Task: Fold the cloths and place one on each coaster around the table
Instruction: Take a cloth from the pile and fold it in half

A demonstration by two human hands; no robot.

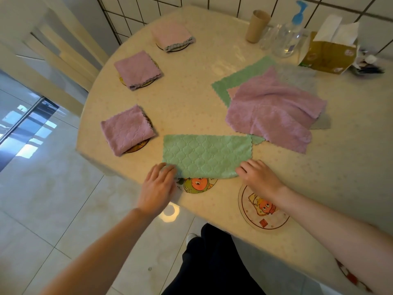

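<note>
The half-folded green cloth (207,156) is pinched at the worktop's near edge by left hand (158,186) and right hand (260,177); uneven corners could skew the next fold.

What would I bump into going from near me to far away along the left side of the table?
Left hand → nearest folded purple cloth → middle folded purple cloth → farthest folded pink cloth.

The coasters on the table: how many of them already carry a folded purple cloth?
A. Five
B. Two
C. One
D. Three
D: three folded purple cloths each lie on a coaster along the left rim, while the green cloth is held at its near corners by the left hand and right hand.
</note>
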